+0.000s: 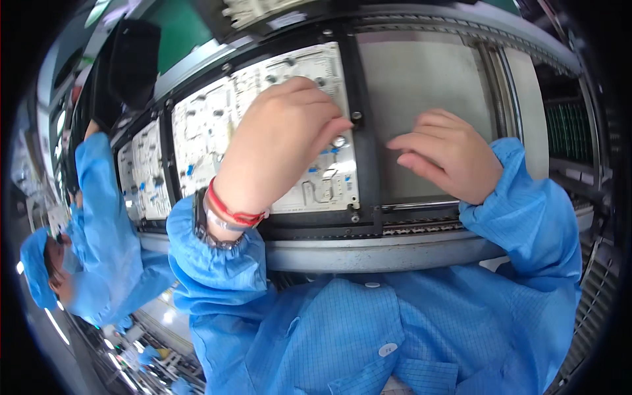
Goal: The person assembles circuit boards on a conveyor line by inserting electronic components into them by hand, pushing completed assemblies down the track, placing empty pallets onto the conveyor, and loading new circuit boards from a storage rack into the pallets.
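Observation:
My left hand point(283, 135) is bent over a white circuit board point(263, 72) held in a black carrier frame point(370, 164). Its fingers are curled together near the board's right edge. Whatever they may hold is hidden beneath them. Just below those fingers a small round component point(339, 141) stands on the board, with several blue parts nearby. To the right, my right hand point(454, 155) hovers above a grey flat plate point(421, 72). Its fingers are loosely bent, thumb and forefinger apart, and nothing shows between them.
Left along the line lies another framed circuit board point(148, 171). A metal rail point(395, 255) runs along the near side, between my body and the frame. At the left a co-worker point(108, 224) in blue reaches toward the line. A rack of green boards point(569, 131) stands at the right.

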`<state>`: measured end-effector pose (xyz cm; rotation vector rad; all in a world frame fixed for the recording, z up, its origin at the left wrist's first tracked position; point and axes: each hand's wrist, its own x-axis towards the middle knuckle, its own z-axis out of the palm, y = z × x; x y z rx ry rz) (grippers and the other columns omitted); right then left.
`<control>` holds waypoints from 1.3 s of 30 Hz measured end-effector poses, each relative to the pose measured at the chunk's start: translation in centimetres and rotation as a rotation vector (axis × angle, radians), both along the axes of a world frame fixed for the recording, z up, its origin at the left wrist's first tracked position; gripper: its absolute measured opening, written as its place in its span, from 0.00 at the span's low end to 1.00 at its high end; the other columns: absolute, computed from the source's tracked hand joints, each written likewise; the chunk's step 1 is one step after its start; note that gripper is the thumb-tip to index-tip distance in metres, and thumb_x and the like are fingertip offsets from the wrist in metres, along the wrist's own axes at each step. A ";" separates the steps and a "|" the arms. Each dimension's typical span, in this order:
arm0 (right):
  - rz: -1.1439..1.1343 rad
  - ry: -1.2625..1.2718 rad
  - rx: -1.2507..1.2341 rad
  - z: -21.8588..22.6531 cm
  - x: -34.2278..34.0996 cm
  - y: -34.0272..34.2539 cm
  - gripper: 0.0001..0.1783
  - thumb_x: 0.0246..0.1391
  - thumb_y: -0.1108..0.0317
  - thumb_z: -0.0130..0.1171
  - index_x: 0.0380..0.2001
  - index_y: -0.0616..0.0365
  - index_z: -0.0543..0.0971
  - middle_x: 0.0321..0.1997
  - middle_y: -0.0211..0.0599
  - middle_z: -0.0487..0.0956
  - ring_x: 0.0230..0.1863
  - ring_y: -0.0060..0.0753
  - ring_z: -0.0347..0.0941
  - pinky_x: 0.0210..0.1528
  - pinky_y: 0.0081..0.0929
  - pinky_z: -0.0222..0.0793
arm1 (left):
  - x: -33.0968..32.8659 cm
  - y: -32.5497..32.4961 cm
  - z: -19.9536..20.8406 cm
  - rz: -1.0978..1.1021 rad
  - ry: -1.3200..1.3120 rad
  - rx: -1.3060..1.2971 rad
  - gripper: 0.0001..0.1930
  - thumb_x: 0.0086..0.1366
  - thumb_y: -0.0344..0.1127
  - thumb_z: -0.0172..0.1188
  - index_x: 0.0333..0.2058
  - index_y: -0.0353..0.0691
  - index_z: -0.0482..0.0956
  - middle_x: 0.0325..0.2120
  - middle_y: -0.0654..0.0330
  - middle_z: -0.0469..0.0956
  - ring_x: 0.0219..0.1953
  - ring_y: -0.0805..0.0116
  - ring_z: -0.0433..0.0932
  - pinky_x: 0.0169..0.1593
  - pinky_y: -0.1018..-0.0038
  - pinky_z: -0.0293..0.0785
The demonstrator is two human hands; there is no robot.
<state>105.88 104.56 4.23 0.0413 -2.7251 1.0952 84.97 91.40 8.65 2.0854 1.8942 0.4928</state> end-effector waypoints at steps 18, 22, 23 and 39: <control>-0.141 -0.314 -0.118 -14.7 -7.2 1.2 0.22 0.62 0.54 0.42 0.27 0.64 0.71 0.20 0.47 0.70 0.23 0.45 0.67 0.27 0.34 0.60 | -6.7 -38.4 -23.2 1.653 0.446 0.003 0.16 0.66 0.42 0.51 0.31 0.34 0.79 0.21 0.51 0.75 0.24 0.62 0.73 0.29 0.69 0.66; -0.121 -0.365 -0.140 -14.1 -6.9 2.8 0.25 0.63 0.57 0.39 0.19 0.64 0.70 0.17 0.37 0.67 0.20 0.28 0.65 0.26 0.26 0.59 | -5.7 -41.9 -26.1 1.789 0.284 -0.031 0.19 0.63 0.48 0.54 0.32 0.35 0.79 0.31 0.43 0.77 0.36 0.45 0.75 0.39 0.57 0.70; -0.118 -0.362 -0.132 -13.9 -6.7 2.8 0.25 0.63 0.57 0.39 0.19 0.64 0.70 0.17 0.37 0.67 0.20 0.28 0.65 0.26 0.26 0.59 | -5.5 -41.6 -25.7 1.795 0.279 -0.024 0.19 0.63 0.48 0.54 0.32 0.35 0.79 0.31 0.43 0.77 0.36 0.45 0.75 0.39 0.57 0.70; 0.121 0.015 -0.058 -6.5 -5.1 -0.5 0.28 0.62 0.51 0.37 0.32 0.68 0.75 0.29 0.44 0.74 0.33 0.39 0.71 0.40 0.30 0.63 | 5.1 -24.4 -5.4 1.074 0.725 0.497 0.14 0.53 0.35 0.64 0.35 0.32 0.78 0.25 0.52 0.75 0.25 0.57 0.75 0.29 0.71 0.68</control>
